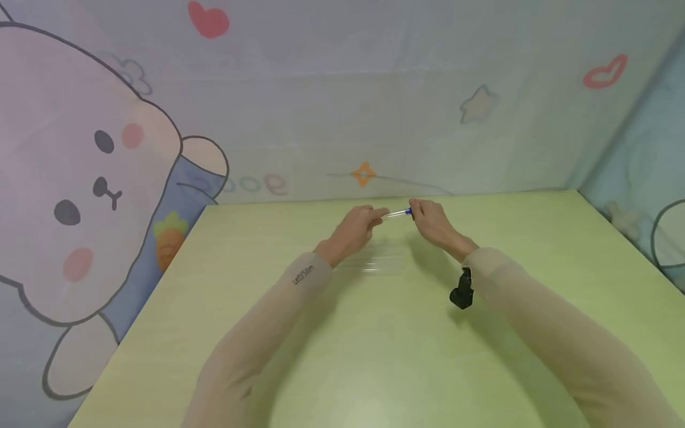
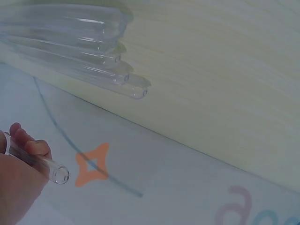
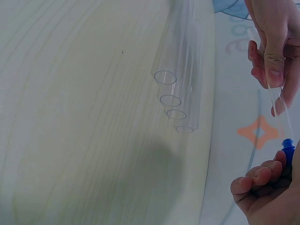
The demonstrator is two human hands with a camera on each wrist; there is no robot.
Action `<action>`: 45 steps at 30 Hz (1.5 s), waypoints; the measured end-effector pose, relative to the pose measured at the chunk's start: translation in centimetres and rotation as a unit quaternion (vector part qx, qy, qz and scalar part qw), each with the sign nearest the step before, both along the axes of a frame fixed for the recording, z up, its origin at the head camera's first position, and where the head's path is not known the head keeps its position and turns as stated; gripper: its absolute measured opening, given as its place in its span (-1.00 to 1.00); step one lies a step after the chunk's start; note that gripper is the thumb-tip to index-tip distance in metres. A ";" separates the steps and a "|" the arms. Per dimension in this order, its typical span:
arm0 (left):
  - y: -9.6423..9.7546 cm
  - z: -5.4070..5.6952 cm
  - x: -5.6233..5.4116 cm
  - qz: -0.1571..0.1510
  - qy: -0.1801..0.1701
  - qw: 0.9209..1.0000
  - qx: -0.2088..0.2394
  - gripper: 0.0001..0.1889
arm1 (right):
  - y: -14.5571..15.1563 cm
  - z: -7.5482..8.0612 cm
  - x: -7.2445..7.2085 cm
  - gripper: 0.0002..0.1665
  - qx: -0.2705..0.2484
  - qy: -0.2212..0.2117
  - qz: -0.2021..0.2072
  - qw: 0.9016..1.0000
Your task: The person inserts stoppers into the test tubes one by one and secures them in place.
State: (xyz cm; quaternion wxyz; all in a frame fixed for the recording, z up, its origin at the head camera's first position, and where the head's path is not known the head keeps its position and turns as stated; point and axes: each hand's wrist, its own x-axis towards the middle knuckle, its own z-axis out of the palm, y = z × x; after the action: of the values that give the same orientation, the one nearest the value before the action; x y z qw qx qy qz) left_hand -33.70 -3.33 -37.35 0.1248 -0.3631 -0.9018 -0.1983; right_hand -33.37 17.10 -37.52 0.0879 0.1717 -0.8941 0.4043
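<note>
Above the far part of the table, my left hand [image 1: 353,232] grips a clear test tube [image 1: 395,214]. Its rounded end [image 2: 61,174] pokes out from the curled fingers in the left wrist view. At the tube's other end, my right hand [image 1: 436,226] pinches a blue stopper [image 3: 288,144] between thumb and fingers. The stopper meets the tube's mouth; how far in it sits, I cannot tell. Below the hands, several more clear test tubes [image 3: 180,93] lie side by side on the table, their open mouths towards the right hand's side.
The pale green-yellow table [image 1: 374,345] ends at a cloth backdrop [image 1: 321,119] printed with cartoon shapes, close behind the hands. A black wrist camera [image 1: 462,291] hangs below the right sleeve. Shadows of both arms fall on the tabletop.
</note>
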 end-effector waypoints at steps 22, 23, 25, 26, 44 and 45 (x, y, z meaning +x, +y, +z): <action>-0.4 0.1 0.3 0.013 0.020 1.000 -0.018 -0.68 | -0.7 -0.1 -0.4 -0.46 -0.005 -0.035 -0.013 0.999; -0.4 0.1 0.3 0.015 0.018 1.000 -0.018 -0.68 | -0.8 -0.1 -0.5 -0.46 -0.003 -0.030 -0.015 0.999; -0.3 0.2 0.4 0.019 0.013 1.000 -0.015 -0.68 | -0.9 -0.1 -0.5 -0.47 -0.002 -0.020 -0.022 1.000; -0.3 0.2 0.4 0.023 0.013 1.000 -0.015 -0.68 | -0.9 -0.1 -0.6 -0.47 0.000 -0.015 -0.024 1.000; -0.3 -0.1 0.3 0.040 0.020 0.998 -0.046 -0.71 | -1.2 -0.6 -0.6 -0.44 -0.009 -0.026 -0.025 0.999; -0.4 0.0 0.3 0.036 0.022 0.998 -0.046 -0.71 | -1.0 -0.5 -0.6 -0.43 -0.008 -0.029 -0.021 0.999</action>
State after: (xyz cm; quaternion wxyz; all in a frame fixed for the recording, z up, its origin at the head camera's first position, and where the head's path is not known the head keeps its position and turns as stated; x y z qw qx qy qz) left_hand -33.44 -3.69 -37.32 0.1344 -0.3397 -0.9197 -0.1439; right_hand -33.93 16.07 -38.05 0.0714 0.1401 -0.8965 0.4143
